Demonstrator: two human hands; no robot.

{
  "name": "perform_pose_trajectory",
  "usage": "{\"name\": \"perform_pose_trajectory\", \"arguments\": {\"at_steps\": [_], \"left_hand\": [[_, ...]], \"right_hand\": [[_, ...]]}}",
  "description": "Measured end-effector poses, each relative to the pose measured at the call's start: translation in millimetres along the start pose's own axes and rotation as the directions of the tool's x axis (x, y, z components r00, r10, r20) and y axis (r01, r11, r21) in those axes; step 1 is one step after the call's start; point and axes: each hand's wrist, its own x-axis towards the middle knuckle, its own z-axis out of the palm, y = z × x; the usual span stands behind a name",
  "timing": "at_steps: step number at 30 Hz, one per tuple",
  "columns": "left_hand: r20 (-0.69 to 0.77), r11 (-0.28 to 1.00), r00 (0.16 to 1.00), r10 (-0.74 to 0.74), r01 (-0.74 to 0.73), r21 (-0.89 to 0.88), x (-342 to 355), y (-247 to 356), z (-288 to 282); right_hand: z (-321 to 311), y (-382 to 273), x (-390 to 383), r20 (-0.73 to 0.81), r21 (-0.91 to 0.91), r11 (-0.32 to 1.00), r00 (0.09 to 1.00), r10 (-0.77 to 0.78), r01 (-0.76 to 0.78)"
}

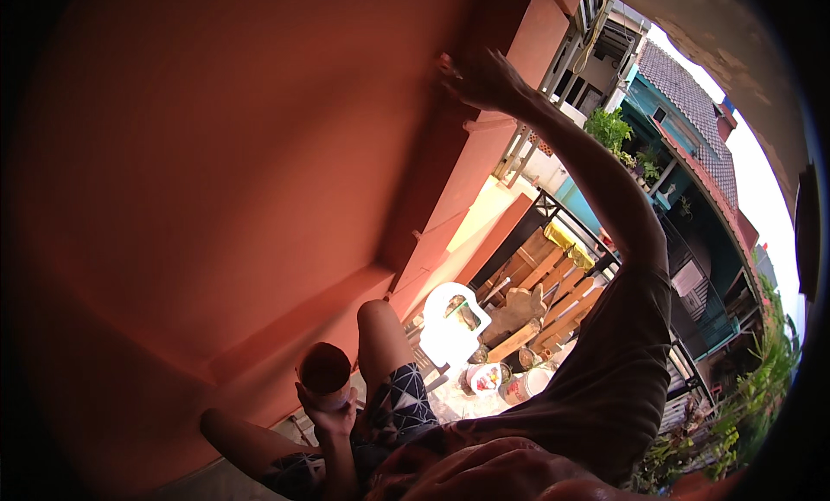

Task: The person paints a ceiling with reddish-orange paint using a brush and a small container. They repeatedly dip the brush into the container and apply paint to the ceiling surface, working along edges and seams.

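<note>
My left hand [333,419] is low in the view, gripping a small round can [325,373] with dark reddish contents, held in front of my bent knee [380,328]. My right arm stretches up to the orange-red wall [216,172]. My right hand [484,79] rests against the wall near a raised ledge, closed on what looks like a small brush [447,65] with a reddish tip touching the surface. The brush handle is hidden by my fingers.
A white plastic chair [450,324] stands below, beside a stack of wooden planks [540,298] and several round buckets and bowls [506,380]. A dark metal railing [571,220] borders the terrace. Beyond it are a teal house with a tiled roof [692,112] and green plants [609,127].
</note>
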Motion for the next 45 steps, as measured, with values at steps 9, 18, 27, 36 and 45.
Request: {"name": "perform_pose_trajectory", "arguments": {"at_steps": [9,18,27,36,45], "left_hand": [[0.171,0.993,0.983,0.062,-0.044,-0.107,-7.2,15.2,-45.3],[0.220,0.991,0.975,0.041,-0.012,-0.133,-19.6,7.2,-20.4],[0.185,0.993,0.983,0.000,0.022,-0.117,-36.0,5.2,-17.3],[0.118,0.995,0.993,0.017,-0.005,-0.097,-26.6,1.1,-17.9],[0.215,1.000,0.976,-0.008,0.007,0.008,-37.2,7.3,-28.5]], "right_hand": [[-12.3,21.4,19.7,-0.525,-0.459,0.870,0.735,-0.430,0.181],[191.7,-108.1,-74.9,0.355,0.000,0.885,0.827,-0.436,0.466],[111.2,-19.7,-42.8,-0.239,0.268,0.962,0.964,0.112,-0.045],[72.5,-5.8,-40.0,-0.661,-0.121,0.968,0.710,-0.243,0.219],[212.2,-129.5,-114.6,0.348,-0.104,0.901,0.864,-0.364,0.421]]}}
